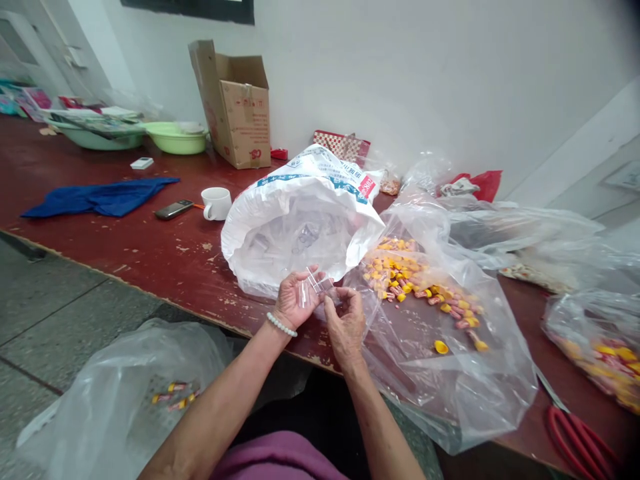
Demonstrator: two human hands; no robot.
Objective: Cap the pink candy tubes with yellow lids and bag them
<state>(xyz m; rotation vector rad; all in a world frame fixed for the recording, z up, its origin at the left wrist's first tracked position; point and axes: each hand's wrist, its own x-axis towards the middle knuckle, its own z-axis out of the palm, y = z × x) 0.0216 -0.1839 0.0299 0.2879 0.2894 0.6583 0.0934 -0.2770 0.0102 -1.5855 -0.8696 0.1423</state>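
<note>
My left hand (287, 308), with a pale bead bracelet (281, 325) on its wrist, holds some clear plastic pieces (316, 288). They look like small transparent tubes, but their exact kind cannot be made out. Thumb and fingers of my right hand (346, 325) are closed on the right end of the same pieces. Just behind both hands, the mouth of a white woven sack (235, 263) gapes toward me, with more clear plastic inside. On a clear plastic bag to the right lie many small pink pieces with yellow caps (400, 267). A loose yellow cap (441, 347) sits nearer me.
Red-handled scissors (575, 433) lie at the right front of the worn red table (125, 233). A mug (217, 202), a phone (173, 209), a blue cloth (103, 197), basins (177, 138) and a cardboard box (245, 123) stand leftward. Below the edge hangs another plastic bag (115, 380).
</note>
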